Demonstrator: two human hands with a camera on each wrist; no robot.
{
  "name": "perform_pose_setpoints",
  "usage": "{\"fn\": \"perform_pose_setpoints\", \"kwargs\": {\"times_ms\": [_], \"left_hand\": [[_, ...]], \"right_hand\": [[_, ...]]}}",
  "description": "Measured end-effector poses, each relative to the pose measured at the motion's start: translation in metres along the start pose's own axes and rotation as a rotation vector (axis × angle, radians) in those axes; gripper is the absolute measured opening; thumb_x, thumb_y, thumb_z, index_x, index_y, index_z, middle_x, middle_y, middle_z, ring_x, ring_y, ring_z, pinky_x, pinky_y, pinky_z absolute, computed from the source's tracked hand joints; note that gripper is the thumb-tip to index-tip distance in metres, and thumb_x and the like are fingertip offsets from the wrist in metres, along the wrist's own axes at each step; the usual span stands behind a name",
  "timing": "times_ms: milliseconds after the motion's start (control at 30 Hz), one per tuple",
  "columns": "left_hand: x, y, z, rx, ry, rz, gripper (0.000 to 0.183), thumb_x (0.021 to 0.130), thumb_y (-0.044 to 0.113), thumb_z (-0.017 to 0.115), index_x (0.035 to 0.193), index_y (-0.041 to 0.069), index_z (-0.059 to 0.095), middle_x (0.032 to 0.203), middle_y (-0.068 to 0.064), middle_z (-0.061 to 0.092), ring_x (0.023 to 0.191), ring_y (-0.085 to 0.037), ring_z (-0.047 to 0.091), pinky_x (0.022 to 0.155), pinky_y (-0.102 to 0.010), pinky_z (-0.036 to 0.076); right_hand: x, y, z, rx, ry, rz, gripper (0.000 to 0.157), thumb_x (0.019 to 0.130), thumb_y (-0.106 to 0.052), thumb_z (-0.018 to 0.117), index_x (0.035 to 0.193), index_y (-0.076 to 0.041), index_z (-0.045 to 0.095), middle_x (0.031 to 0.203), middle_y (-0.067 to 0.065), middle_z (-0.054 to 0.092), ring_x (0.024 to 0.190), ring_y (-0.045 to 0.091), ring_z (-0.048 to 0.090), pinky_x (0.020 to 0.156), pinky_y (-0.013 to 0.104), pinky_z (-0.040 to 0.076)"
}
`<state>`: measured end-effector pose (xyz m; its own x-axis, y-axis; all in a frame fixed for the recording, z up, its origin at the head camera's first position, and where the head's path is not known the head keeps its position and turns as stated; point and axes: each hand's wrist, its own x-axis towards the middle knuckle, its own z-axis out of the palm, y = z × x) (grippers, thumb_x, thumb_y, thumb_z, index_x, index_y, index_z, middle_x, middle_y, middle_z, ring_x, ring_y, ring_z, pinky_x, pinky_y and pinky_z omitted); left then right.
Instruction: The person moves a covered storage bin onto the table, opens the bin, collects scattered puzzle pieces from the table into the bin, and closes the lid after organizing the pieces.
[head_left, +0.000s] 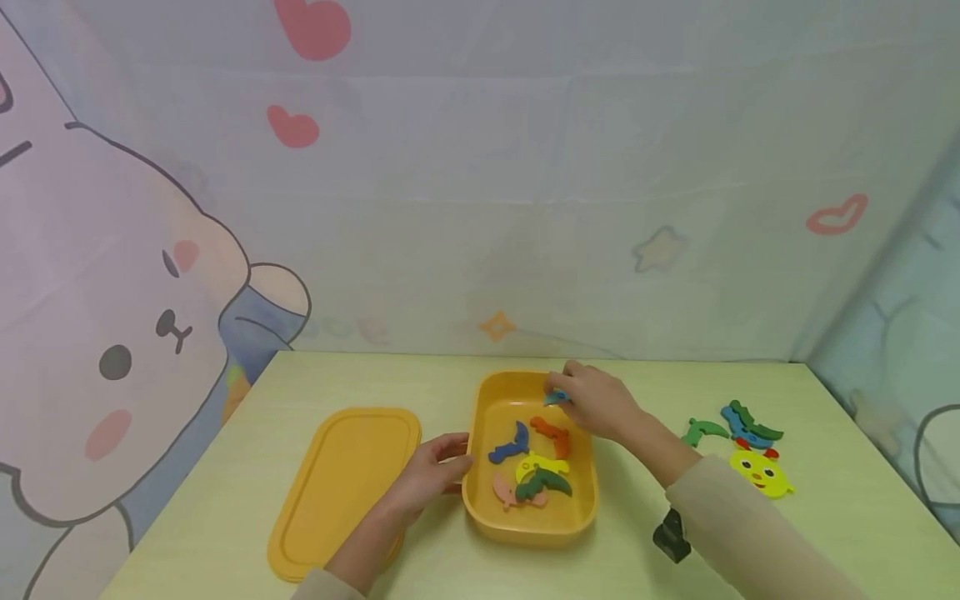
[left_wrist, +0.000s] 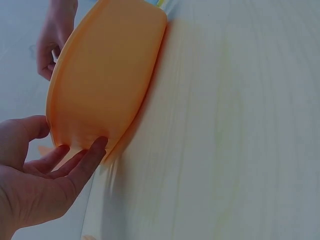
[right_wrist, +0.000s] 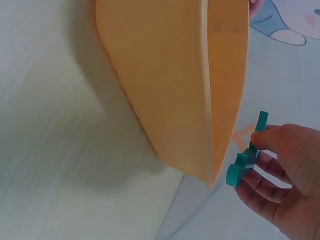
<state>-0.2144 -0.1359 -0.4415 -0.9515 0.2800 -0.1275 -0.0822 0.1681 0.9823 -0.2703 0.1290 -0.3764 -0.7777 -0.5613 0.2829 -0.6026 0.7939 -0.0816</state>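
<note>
A yellow plastic box (head_left: 536, 530) stands on the table with several curved, bumpy-edged toy pieces inside, among them a blue piece (head_left: 510, 446), an orange piece (head_left: 553, 435) and a dark green piece (head_left: 542, 482). My left hand (head_left: 431, 475) holds the box at its left side, thumb at the rim and fingertips against the outer wall (left_wrist: 110, 65). Above the far right corner of the box, my right hand (head_left: 600, 400) pinches a blue-green toy piece (right_wrist: 243, 162) between thumb and fingers. The piece is clear of the rim in the right wrist view.
A yellow lid (head_left: 345, 483) lies flat left of the box. To the right are a yellow smiling-face piece (head_left: 761, 473), a green piece (head_left: 703, 430) and overlapping blue and green pieces (head_left: 753, 425). A black object (head_left: 671, 537) shows by the right sleeve. A printed cloth (head_left: 480, 167) hangs behind the table.
</note>
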Motion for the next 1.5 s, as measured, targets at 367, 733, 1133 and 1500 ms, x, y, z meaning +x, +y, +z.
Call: {"fn": "perform_pose_setpoints", "kwargs": {"times_ms": [367,733,1133,1500], "left_hand": [[0.003,-0.001,0.001,0.001,-0.007,-0.001,0.046,0.092,0.013,0.053,0.134,-0.004,0.041,0.13,-0.025,0.047,0.109,-0.031,0.055,0.078,-0.037,0.055],[0.003,0.001,0.002,0.004,-0.004,-0.008,0.047,0.092,0.014,0.053,0.135,-0.003,0.041,0.131,-0.024,0.046,0.111,-0.032,0.054,0.078,-0.037,0.055],[0.005,0.001,-0.001,0.014,-0.003,-0.006,0.046,0.092,0.013,0.052,0.134,-0.004,0.041,0.13,-0.024,0.047,0.109,-0.03,0.055,0.077,-0.036,0.055],[0.002,0.0,0.0,0.016,0.002,-0.013,0.048,0.093,0.013,0.052,0.135,-0.005,0.039,0.131,-0.026,0.046,0.108,-0.031,0.056,0.077,-0.036,0.055]], "right_hand": [[0.006,-0.012,0.006,0.005,-0.045,0.018,0.019,0.082,-0.014,0.068,0.1,-0.021,0.063,0.087,0.001,0.053,0.067,0.014,0.048,0.052,0.024,0.044],[0.012,-0.023,0.01,0.038,-0.109,0.021,0.021,0.082,-0.017,0.069,0.101,-0.022,0.063,0.094,0.0,0.055,0.077,0.014,0.052,0.06,0.028,0.048],[0.013,-0.025,0.015,0.027,-0.061,-0.019,0.024,0.082,-0.017,0.07,0.103,-0.023,0.062,0.094,-0.001,0.056,0.079,0.015,0.054,0.059,0.027,0.049],[0.007,-0.016,0.015,0.022,-0.036,0.049,0.038,0.084,-0.024,0.065,0.122,-0.024,0.058,0.111,0.003,0.057,0.085,0.02,0.058,0.056,0.031,0.049]]}}
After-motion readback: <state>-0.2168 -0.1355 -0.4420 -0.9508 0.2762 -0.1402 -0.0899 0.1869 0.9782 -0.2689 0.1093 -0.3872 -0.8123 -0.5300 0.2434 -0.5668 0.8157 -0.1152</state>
